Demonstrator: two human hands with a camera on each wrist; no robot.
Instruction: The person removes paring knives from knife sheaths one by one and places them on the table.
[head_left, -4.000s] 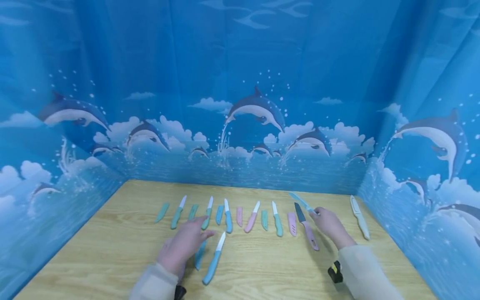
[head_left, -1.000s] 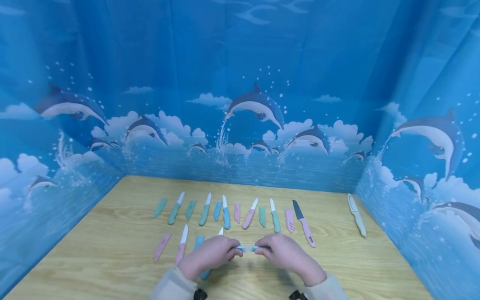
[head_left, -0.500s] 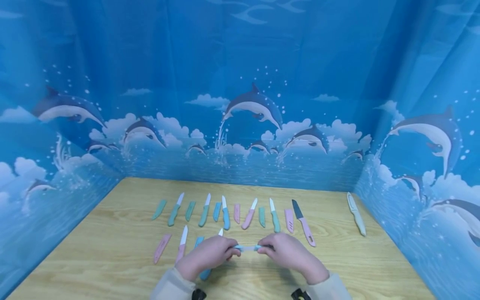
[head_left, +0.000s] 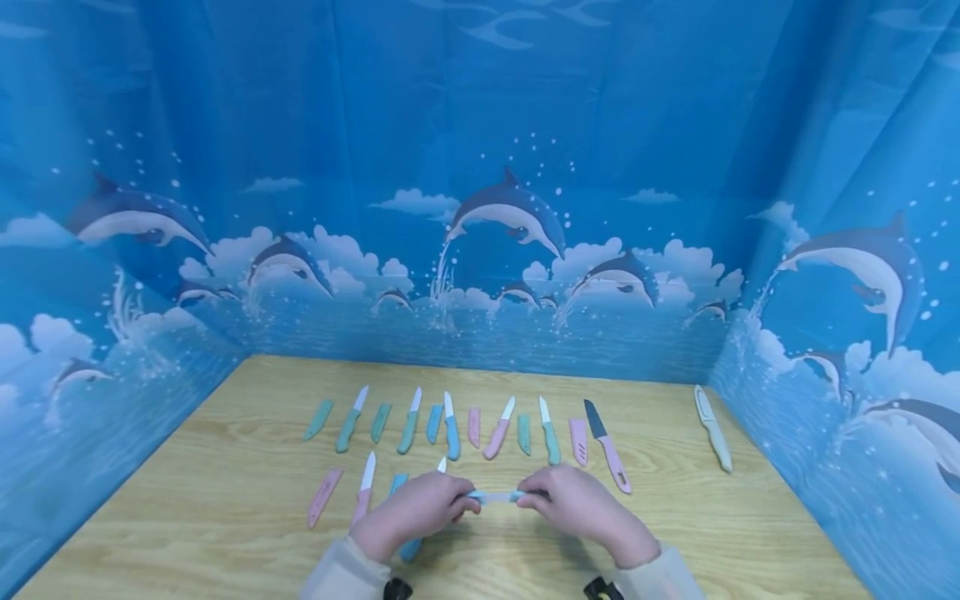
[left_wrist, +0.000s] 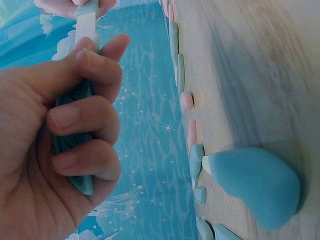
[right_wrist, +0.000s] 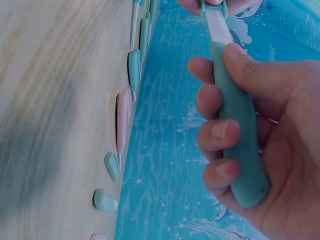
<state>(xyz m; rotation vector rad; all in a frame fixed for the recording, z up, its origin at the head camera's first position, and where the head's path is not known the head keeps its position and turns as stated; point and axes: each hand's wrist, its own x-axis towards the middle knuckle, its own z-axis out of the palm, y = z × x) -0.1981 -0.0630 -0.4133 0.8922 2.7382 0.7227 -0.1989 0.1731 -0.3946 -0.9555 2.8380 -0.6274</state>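
At the front middle of the table, my left hand and right hand face each other above the wood. In the left wrist view, my left fingers curl round a teal knife sheath. My right hand grips the green handle of a paring knife in the right wrist view. Its white blade runs into the sheath's mouth, with a length bare between the hands; the tip is hidden. Under my left forearm lie a blue knife and blue sheath, both partly covered.
Along the back lie several knives beside their sheaths, including a green knife, a pink knife and a dark-bladed pink knife. A pale green knife is far right. A pink sheath and pink knife lie left.
Since four seconds ago, both hands have come together at the front middle; the right had been farther right with a pale blue-green piece. Over the last second, the hands have parted slightly, baring more blade.
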